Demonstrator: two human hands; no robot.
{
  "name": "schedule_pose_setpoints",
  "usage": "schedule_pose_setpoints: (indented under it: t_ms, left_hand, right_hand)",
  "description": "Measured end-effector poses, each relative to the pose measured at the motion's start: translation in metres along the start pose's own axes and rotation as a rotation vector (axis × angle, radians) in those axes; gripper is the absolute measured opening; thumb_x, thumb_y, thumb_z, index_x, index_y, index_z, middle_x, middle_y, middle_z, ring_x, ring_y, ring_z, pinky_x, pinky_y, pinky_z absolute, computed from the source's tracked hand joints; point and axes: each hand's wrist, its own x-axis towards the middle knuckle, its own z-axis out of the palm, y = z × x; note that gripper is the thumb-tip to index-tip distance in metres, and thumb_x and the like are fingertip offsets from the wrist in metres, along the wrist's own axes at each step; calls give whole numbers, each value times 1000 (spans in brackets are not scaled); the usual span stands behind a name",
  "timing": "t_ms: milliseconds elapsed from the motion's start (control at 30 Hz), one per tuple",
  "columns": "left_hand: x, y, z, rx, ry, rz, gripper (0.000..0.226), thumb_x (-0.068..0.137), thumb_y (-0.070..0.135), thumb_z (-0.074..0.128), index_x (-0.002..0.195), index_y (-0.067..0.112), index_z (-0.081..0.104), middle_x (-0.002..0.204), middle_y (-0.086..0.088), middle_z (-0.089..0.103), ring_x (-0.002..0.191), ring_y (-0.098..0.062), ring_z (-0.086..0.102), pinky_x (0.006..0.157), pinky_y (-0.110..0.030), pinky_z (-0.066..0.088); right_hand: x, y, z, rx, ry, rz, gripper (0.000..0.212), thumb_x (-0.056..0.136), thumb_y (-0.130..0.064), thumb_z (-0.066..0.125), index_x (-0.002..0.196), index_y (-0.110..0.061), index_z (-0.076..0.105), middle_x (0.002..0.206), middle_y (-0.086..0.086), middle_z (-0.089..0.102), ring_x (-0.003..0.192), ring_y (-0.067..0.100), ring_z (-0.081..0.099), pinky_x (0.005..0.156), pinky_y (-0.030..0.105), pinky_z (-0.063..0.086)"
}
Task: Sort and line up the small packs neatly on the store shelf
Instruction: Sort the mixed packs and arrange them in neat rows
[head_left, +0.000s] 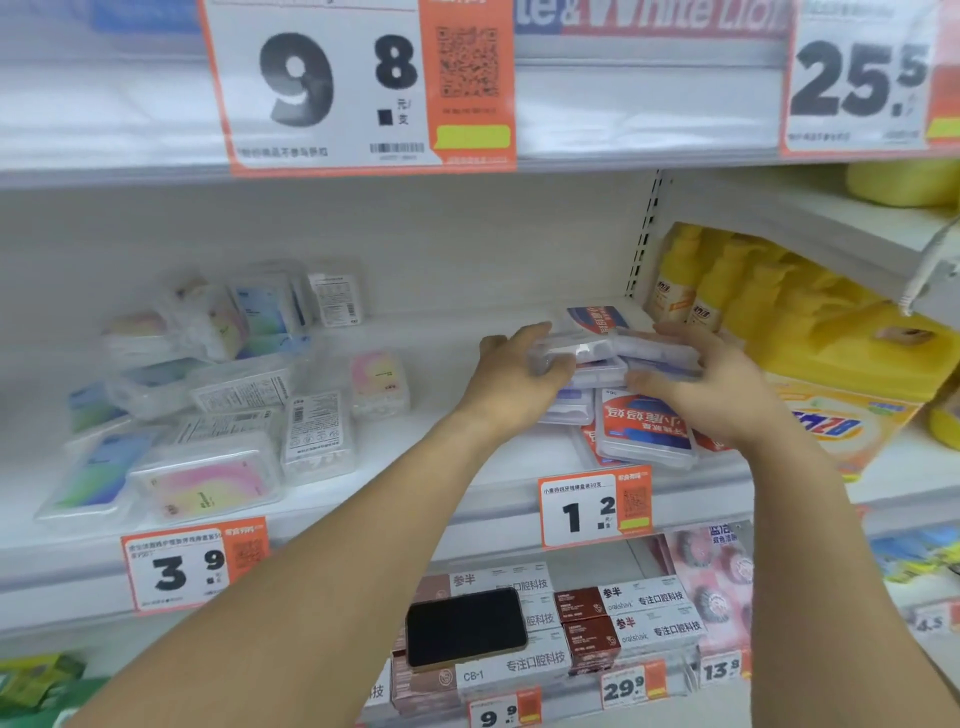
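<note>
Two hands hold a stack of clear packs (613, 348) over the shelf (467, 457): left hand (519, 374) and right hand (701, 379) each curl fingers round an end. More packs (644, 431) lie beneath; a jumbled pile (208, 395) sits well left.

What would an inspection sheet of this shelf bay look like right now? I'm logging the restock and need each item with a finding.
Surface: white middle shelf, price tags on its front edge.
Job's things: red-and-blue clear packs piled unevenly at right; pastel packs jumbled at left, some tipped or on edge.
Clutter: black phone lying on the toothpaste boxes one shelf down.
Hands: left hand and right hand grip a few clear packs between them above the right pile.
Cables: nothing seen.
Surroundings: yellow bottles and an orange detergent box in the next bay; large price signs overhead.
</note>
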Motion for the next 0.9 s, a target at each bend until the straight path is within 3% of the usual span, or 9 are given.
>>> schedule_pose_setpoints:
  t_ms: [133, 300, 467, 567, 633, 700, 767, 833, 900]
  left_hand:
    - [3, -1, -7, 31, -3, -18, 49, 91, 41, 54, 139, 35, 43, 133, -7, 39, 86, -15, 54, 79, -19, 38]
    - [3, -7, -5, 60, -120, 2, 62, 93, 41, 51, 149, 36, 25, 146, -7, 37, 125, -21, 47, 89, -20, 35]
    - [-6, -3, -18, -17, -123, 19, 72, 93, 35, 56, 151, 40, 14, 153, 2, 34, 130, -19, 45, 89, -20, 36]
    - [-25, -2, -35, 138, -37, 117, 59, 92, 34, 56, 146, 29, 34, 139, -1, 45, 124, -18, 48, 88, -17, 33]
    - [-44, -5, -56, 253, 59, 249, 36, 91, 31, 58, 125, 23, 58, 126, -1, 55, 120, -15, 50, 91, -17, 34]
    - [-67, -11, -84, 361, 141, 327, 25, 88, 35, 58, 109, 23, 67, 117, 3, 60, 113, -13, 53, 94, -24, 39]
    - [-92, -18, -119, 456, 214, 348, 28, 87, 38, 55, 104, 22, 69, 110, 5, 64, 109, -14, 55, 94, -30, 42]
    - [-117, -32, -154, 593, 246, 322, 33, 85, 45, 53, 105, 23, 68, 108, 4, 66, 108, -18, 56, 94, -35, 43]
    - [-136, -55, -183, 736, 207, 185, 51, 79, 60, 48, 116, 28, 64, 119, 2, 61, 116, -23, 51, 99, -42, 42]
  right_hand:
    - [1, -3, 2, -3, 17, 10, 57, 85, -45, 69, 137, -30, 52, 142, 5, 53, 119, 27, 55, 78, 30, 43]
    - [8, -4, 6, -11, -20, 20, 66, 84, -54, 66, 143, -32, 45, 147, 4, 50, 119, 31, 58, 78, 34, 49]
    - [5, -4, 5, -47, 17, -11, 75, 80, -60, 67, 146, -34, 41, 149, 3, 48, 125, 32, 55, 79, 33, 47]
    - [-1, -16, 0, -60, 153, -85, 68, 81, -52, 71, 140, -28, 49, 141, 8, 52, 124, 31, 52, 87, 34, 43]
    - [-7, -32, 1, -48, 239, -143, 65, 79, -49, 73, 135, -25, 54, 132, 11, 54, 119, 29, 54, 88, 29, 39]
    - [-16, -58, 11, -3, 283, -246, 56, 77, -44, 72, 127, -23, 60, 126, 9, 56, 112, 24, 56, 89, 21, 39]
    - [-29, -90, 32, 62, 233, -371, 39, 82, -33, 72, 118, -21, 66, 120, 4, 61, 105, 15, 59, 91, 11, 39]
    - [-45, -120, 60, 62, 98, -507, 28, 84, -28, 71, 110, -19, 70, 113, 1, 65, 104, 13, 61, 91, 9, 38]
    - [-60, -142, 93, 8, -101, -624, 29, 85, -30, 70, 112, -18, 70, 114, 2, 66, 108, 17, 60, 93, 13, 38]
